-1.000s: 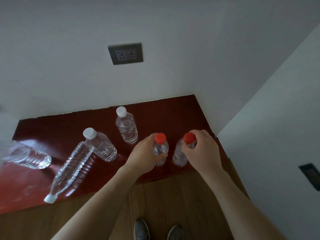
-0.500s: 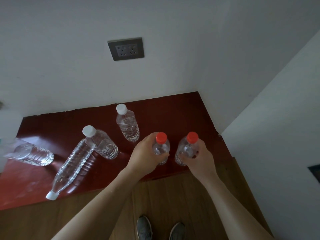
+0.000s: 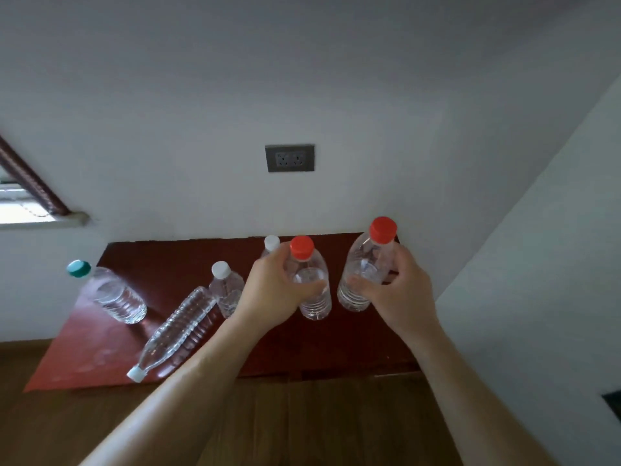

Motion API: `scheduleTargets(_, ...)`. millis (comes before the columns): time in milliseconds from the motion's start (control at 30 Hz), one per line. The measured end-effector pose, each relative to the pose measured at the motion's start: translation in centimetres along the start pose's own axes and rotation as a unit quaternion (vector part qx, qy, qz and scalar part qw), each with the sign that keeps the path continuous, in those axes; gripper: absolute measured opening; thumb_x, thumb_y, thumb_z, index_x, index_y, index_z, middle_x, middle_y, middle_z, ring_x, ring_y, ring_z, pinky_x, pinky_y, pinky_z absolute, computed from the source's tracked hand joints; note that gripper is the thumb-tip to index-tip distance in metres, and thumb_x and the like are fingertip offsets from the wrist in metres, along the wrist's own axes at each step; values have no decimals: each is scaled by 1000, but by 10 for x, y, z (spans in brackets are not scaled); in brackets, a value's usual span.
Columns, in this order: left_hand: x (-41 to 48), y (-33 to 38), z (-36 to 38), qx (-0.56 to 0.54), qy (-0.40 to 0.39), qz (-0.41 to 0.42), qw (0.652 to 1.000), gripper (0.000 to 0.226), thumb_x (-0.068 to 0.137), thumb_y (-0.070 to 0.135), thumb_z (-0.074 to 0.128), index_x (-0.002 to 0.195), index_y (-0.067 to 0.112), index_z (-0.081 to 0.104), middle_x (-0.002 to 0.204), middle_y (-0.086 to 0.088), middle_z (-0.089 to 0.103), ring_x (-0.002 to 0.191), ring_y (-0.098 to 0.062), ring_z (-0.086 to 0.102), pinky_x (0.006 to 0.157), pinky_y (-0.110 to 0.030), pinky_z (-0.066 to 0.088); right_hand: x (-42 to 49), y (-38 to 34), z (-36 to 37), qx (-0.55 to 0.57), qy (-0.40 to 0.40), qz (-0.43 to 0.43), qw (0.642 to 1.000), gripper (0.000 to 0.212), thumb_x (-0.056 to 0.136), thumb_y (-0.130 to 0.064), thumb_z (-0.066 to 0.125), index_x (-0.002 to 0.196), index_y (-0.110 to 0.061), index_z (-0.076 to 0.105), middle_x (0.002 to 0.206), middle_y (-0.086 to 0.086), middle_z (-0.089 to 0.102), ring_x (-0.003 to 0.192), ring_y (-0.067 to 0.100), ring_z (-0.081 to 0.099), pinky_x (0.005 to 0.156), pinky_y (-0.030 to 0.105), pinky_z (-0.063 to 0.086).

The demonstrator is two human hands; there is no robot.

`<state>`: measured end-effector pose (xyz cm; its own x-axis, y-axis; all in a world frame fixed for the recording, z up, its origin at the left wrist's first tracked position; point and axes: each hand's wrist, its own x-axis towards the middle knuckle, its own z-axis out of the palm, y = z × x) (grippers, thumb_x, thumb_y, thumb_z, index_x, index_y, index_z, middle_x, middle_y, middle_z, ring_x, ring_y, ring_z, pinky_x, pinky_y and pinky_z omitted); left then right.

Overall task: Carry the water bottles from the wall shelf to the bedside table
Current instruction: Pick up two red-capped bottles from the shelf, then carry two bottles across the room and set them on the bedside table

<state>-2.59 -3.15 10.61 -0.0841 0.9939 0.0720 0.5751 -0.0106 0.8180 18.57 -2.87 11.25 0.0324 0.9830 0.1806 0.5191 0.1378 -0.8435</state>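
Now, from the head camera: the left hand [image 3: 272, 290] wraps round one red-capped bottle [image 3: 314, 297]. The right hand [image 3: 400, 297] wraps round the other red-capped bottle [image 3: 361, 264]. Both are above the shelf [image 3: 168, 257] (four more bottles [image 3: 114, 294] wait there). Hold them tight and straight for the walk.

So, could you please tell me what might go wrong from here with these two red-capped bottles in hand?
1. The lying bottle has its cap at the shelf's front edge, close beside the left arm; a brush might roll it onto the floor.
2. The nearer white-capped bottle stands right beside the left hand, which grips a red-capped bottle; pulling back could tip it.
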Motion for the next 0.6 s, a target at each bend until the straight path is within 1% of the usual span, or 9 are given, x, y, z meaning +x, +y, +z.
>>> scheduleTargets(67, -5, 15, -25, -12, 38, 3, 999, 37, 66, 33, 87, 92, 32, 61, 80, 9, 69, 72, -5, 64, 59, -22, 48, 1, -29, -7, 7, 6, -21, 1000, 51, 67, -37, 85, 109, -34, 57, 93, -19, 67, 84, -6, 63, 76, 22, 52)
scheduleTargets(133, -12, 28, -51, -38, 69, 15, 997, 42, 66, 32, 87, 99, 33, 62, 85, 12, 70, 78, -2, 65, 65, -21, 48, -1, -58, -11, 20, 11, -38, 999, 50, 66, -37, 85, 108, -35, 58, 94, -20, 68, 84, -5, 64, 78, 25, 53)
scheduleTargets(200, -19, 35, -77, -70, 90, 30, 993, 50, 66, 34, 87, 110, 31, 63, 97, 15, 70, 91, -2, 66, 76, -25, 52, -3, -84, -11, 24, 15, -52, 998, 53, 65, -39, 84, 110, -35, 57, 98, -20, 67, 87, -3, 64, 82, 29, 54)
scheduleTargets(267, -27, 37, -101, -90, 114, 39, 989, 53, 66, 37, 86, 113, 31, 63, 104, 18, 68, 97, -3, 65, 81, -28, 53, -9, -106, -7, 24, 13, -66, 997, 57, 65, -40, 83, 114, -36, 54, 105, -20, 65, 90, 0, 64, 85, 30, 53)
scheduleTargets(333, -39, 33, -129, -95, 139, 50, 984, 52, 67, 37, 86, 113, 32, 64, 105, 18, 68, 95, -2, 64, 81, -29, 53, -19, -129, 4, 26, 15, -82, 996, 62, 66, -41, 83, 119, -36, 52, 111, -18, 64, 94, 4, 64, 85, 29, 51)
scheduleTargets(400, -51, 25, -152, -97, 157, 53, 981, 52, 67, 38, 86, 113, 31, 64, 104, 18, 69, 93, -3, 65, 80, -28, 53, -29, -149, 17, 33, 10, -96, 995, 58, 67, -39, 83, 115, -39, 51, 108, -20, 63, 93, 2, 63, 83, 26, 51)
scheduleTargets(467, -67, 15, -179, -99, 174, 50, 978, 57, 61, 46, 83, 113, 32, 65, 101, 18, 70, 90, -5, 65, 78, -28, 52, -41, -170, 36, 41, 5, -103, 994, 56, 68, -36, 83, 112, -41, 50, 107, -19, 63, 93, 2, 63, 82, 25, 50)
scheduleTargets(533, -81, 1, -205, -100, 198, 45, 974, 59, 54, 53, 80, 109, 36, 67, 98, 17, 71, 87, -8, 66, 78, -31, 55, -52, -188, 59, 44, -7, -113, 993, 56, 68, -37, 83, 114, -39, 51, 110, -17, 63, 97, 6, 62, 85, 27, 49)
scheduleTargets(600, -94, -13, -232, -102, 223, 41, 969, 55, 54, 49, 84, 105, 39, 67, 96, 14, 72, 84, -13, 66, 80, -34, 57, -60, -206, 85, 51, -24, -128, 990, 57, 67, -40, 82, 116, -36, 53, 109, -18, 63, 98, 7, 62, 87, 28, 48)
